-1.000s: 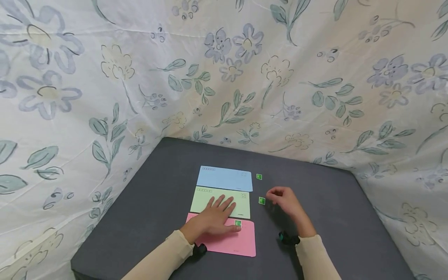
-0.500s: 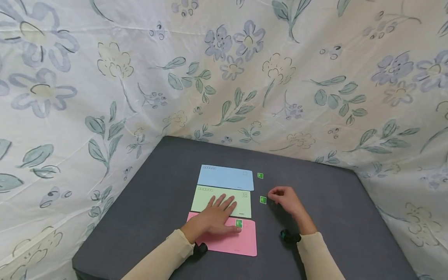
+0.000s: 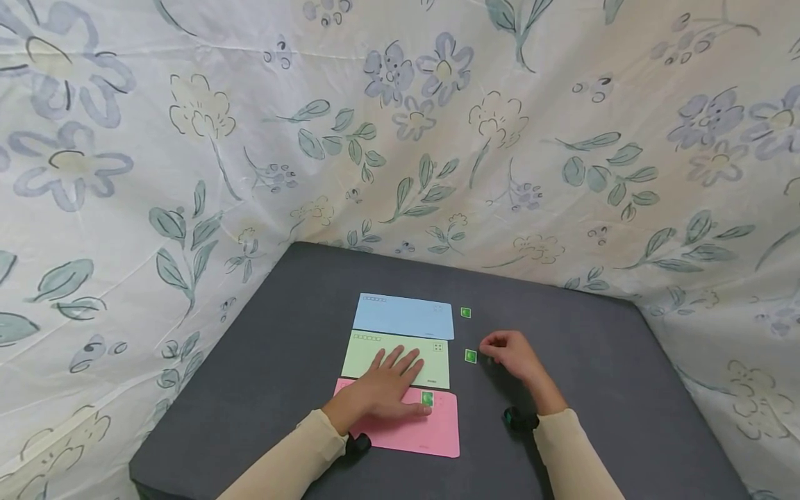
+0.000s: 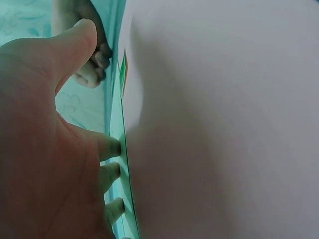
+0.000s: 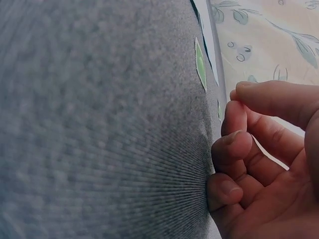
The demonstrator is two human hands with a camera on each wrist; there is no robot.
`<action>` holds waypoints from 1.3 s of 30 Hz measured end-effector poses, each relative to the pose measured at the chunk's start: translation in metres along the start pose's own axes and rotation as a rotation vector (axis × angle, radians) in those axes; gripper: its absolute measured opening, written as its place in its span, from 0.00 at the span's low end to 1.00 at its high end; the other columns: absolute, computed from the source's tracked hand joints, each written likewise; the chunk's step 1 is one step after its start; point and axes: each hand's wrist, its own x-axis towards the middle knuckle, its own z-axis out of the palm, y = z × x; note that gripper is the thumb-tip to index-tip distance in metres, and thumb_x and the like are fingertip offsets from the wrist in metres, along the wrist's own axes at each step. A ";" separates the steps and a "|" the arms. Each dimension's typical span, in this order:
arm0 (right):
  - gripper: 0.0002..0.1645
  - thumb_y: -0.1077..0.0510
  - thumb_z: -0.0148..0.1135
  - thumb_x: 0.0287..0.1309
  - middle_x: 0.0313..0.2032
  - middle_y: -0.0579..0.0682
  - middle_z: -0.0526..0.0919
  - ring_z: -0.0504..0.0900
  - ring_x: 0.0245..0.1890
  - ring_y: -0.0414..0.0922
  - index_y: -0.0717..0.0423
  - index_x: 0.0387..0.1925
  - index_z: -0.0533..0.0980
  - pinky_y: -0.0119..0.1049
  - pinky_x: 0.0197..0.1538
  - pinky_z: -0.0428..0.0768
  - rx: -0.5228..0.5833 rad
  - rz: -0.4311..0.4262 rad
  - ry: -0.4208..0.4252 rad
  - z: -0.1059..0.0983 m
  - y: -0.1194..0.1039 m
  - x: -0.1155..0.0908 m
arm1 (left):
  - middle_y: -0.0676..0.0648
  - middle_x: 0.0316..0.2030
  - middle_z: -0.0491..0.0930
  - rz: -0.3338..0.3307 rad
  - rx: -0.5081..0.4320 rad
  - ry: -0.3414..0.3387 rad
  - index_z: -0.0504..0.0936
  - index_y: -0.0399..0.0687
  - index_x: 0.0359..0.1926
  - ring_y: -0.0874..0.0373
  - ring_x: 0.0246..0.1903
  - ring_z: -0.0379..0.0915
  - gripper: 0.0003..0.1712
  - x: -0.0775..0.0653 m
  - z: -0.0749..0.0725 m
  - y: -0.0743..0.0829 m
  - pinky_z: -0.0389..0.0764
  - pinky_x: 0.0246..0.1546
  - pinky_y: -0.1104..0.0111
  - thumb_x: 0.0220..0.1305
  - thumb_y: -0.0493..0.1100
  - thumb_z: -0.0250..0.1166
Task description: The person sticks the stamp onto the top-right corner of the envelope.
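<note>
My left hand point(image 3: 382, 390) lies palm down with spread fingers, across a pale green envelope point(image 3: 434, 369) and a pink envelope point(image 3: 431, 432). Its thumb is beside a green stamp point(image 3: 427, 398) at the pink envelope's upper right. To the right, my right hand point(image 3: 511, 354) rests low at the tabletop with curled fingers. Thumb tip and index fingertip meet in the right wrist view, and nothing shows between them. A loose green stamp point(image 3: 471, 356) lies just left of those fingertips. Farther back, another green stamp point(image 3: 465, 312) sits beside a light blue envelope point(image 3: 400, 316).
The three envelopes are stacked in a column, edge against edge, on a dark grey table point(image 3: 262, 347). Flower-print white cloth point(image 3: 400, 173) hangs round the table's back and sides. Dark wrist cameras point(image 3: 519, 419) sit at both cuffs.
The head view has shifted very slightly. Both hands, the envelopes and the stamps keep their places.
</note>
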 end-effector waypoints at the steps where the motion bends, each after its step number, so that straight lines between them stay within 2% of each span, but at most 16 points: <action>1: 0.07 0.60 0.72 0.71 0.36 0.51 0.85 0.79 0.30 0.48 0.62 0.42 0.88 0.41 0.35 0.77 -0.008 0.000 -0.001 0.000 0.000 0.000 | 0.47 0.86 0.51 0.001 -0.002 0.001 0.58 0.49 0.87 0.42 0.85 0.41 0.57 0.000 0.000 0.000 0.46 0.81 0.40 0.71 0.78 0.56; 11: 0.06 0.60 0.73 0.70 0.35 0.51 0.86 0.79 0.33 0.48 0.60 0.39 0.89 0.40 0.36 0.78 -0.134 0.032 0.011 0.006 -0.007 0.006 | 0.47 0.87 0.50 0.002 0.008 -0.005 0.57 0.49 0.87 0.43 0.85 0.40 0.59 0.000 0.000 0.000 0.45 0.81 0.41 0.70 0.79 0.57; 22: 0.04 0.61 0.77 0.65 0.33 0.49 0.84 0.79 0.34 0.48 0.58 0.37 0.88 0.41 0.39 0.79 -0.223 0.066 -0.004 0.013 -0.011 0.008 | 0.46 0.86 0.51 0.012 0.003 -0.004 0.58 0.48 0.87 0.42 0.85 0.41 0.60 -0.002 -0.002 0.001 0.46 0.81 0.40 0.68 0.78 0.60; 39: 0.05 0.61 0.76 0.65 0.30 0.48 0.82 0.78 0.34 0.48 0.55 0.33 0.86 0.41 0.38 0.76 -0.243 0.047 -0.022 0.014 -0.009 0.011 | 0.47 0.86 0.50 0.012 -0.001 -0.018 0.58 0.48 0.87 0.42 0.85 0.41 0.61 -0.002 -0.001 -0.001 0.45 0.81 0.41 0.66 0.79 0.61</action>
